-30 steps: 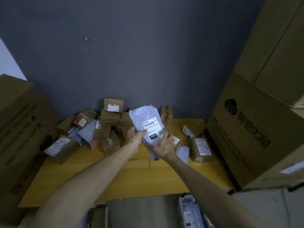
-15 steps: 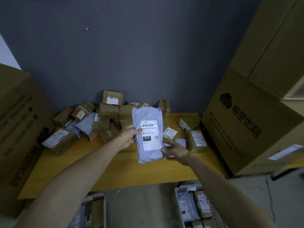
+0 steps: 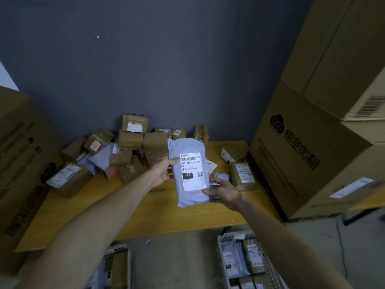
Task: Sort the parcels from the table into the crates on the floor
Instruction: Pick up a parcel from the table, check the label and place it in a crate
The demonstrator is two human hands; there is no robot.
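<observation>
We hold a grey poly mailer (image 3: 188,174) upright above the yellow table (image 3: 158,207), its white label facing us and reading 010-010-L30-551 with a black block marked 010. Our left hand (image 3: 161,172) grips its left edge, thumb laid across the front near the barcode and fingers behind; our right hand (image 3: 224,192) pinches its lower right corner, thumb on the front. Behind the mailer, against the dark grey wall (image 3: 166,69), sits a heap of parcels (image 3: 133,147) (mostly brown cardboard boxes, with a few grey and pink bags tucked among them). A labelled box (image 3: 66,179) lies apart at the table's left, and another labelled box (image 3: 242,175) lies at the right, just beside a large printed carton (image 3: 302,163) that stands on the floor. A second large carton (image 3: 23,163) stands at the far left. Below the table edge we see 2 crates on the floor: the right crate (image 3: 221,259), white and slotted, holds several grey bags and brown boxes, and the left crate (image 3: 125,265) is only partly in view, with parcels inside.
</observation>
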